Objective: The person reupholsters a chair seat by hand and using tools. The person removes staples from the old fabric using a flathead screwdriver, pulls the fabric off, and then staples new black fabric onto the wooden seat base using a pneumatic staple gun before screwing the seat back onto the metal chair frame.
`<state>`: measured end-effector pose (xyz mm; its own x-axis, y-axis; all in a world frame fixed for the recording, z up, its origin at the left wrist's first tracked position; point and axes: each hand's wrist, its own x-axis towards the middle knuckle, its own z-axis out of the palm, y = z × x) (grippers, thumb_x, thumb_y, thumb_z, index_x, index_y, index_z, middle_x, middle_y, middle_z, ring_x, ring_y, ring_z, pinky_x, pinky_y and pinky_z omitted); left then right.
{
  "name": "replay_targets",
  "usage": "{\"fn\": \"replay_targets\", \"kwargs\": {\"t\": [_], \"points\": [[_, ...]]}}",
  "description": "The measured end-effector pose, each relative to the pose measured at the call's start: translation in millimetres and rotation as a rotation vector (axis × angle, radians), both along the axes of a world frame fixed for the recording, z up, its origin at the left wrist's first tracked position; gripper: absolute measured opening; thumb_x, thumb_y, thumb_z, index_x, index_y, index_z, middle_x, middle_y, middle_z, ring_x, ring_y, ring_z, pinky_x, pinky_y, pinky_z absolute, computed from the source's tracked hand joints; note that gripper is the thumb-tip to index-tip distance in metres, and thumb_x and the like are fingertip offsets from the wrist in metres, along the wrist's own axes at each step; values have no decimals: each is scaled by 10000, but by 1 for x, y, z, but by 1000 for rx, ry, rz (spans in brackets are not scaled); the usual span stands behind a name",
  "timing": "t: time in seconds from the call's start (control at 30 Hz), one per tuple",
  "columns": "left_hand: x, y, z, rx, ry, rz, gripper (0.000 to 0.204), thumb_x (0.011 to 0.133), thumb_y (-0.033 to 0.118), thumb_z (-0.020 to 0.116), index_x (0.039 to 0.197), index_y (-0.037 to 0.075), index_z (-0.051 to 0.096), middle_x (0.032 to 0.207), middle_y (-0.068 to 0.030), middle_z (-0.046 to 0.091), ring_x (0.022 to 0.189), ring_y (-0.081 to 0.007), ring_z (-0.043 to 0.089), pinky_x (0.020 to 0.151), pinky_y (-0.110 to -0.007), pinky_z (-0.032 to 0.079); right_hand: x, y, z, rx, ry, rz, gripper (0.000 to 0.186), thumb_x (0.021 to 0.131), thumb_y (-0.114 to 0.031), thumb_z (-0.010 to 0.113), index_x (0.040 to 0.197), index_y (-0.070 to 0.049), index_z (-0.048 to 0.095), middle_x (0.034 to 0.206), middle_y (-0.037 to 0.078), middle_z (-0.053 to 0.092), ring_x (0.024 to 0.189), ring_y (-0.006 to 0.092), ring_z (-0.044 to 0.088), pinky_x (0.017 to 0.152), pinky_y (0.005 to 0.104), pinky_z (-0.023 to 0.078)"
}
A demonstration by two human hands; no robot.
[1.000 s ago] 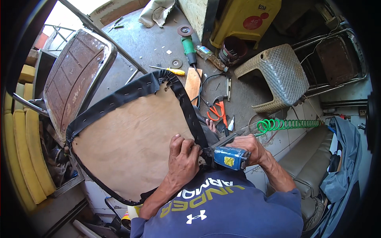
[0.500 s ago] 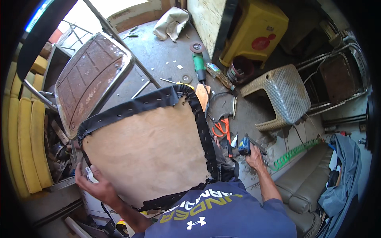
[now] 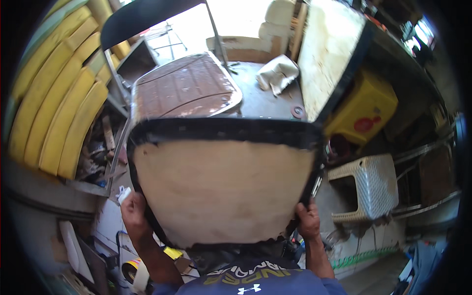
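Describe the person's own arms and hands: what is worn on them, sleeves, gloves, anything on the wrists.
Both hands are bare, with no gloves: the left hand and the right hand. The forearms are uncovered, and no watch or band shows on either wrist. The dark blue shirt with pale and yellow-green print reaches only the upper arms.

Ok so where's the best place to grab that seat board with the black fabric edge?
Grip the seat board at its two lower side edges, one hand from each side, as the left hand and right hand do. It is wide, flat and tilted up, so opposite edges likely keep it steady.
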<state>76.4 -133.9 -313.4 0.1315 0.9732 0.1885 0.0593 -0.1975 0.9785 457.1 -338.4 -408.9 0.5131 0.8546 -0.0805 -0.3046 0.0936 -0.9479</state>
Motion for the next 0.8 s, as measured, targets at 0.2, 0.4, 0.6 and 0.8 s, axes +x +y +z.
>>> {"fn": "replay_targets", "kwargs": {"t": [0.2, 0.4, 0.6, 0.8], "points": [[9, 24, 23, 6, -318, 102, 387, 1088, 356, 559, 985, -1, 665, 886, -20, 693, 769, -76, 616, 713, -242, 491, 5, 58, 69, 173, -74, 131, 471, 1015, -200, 687, 1424, -19, 536, 1249, 52, 682, 1093, 133, 638, 968, 285, 503], [-11, 21, -9, -110, -356, 101, 389, 1086, 345, 565, 1061, -24, 685, 966, -64, 734, 814, -118, 672, 756, -258, 527, -10, 61, 73, 112, -60, 244, 525, 996, -236, 726, 1424, 5, 540, 1273, 53, 676, 1126, 126, 624, 990, 293, 494], [-36, 28, -25, -116, -434, 147, 392, 1102, 320, 517, 1182, -38, 656, 1123, -115, 722, 997, -167, 679, 901, -310, 519, -18, 79, 92, 117, -55, 233, 519, 988, -203, 734, 1419, 14, 544, 1256, 56, 683, 1120, 136, 628, 990, 301, 498], [-36, 23, 1, 54, -498, 290, 373, 1097, 247, 480, 1390, 30, 558, 1308, -134, 687, 1109, -188, 668, 965, -335, 503, 21, 115, 188, 565, -247, -327, 415, 991, -86, 686, 1390, -63, 570, 1223, 73, 683, 1065, 182, 672, 927, 340, 557]]}}
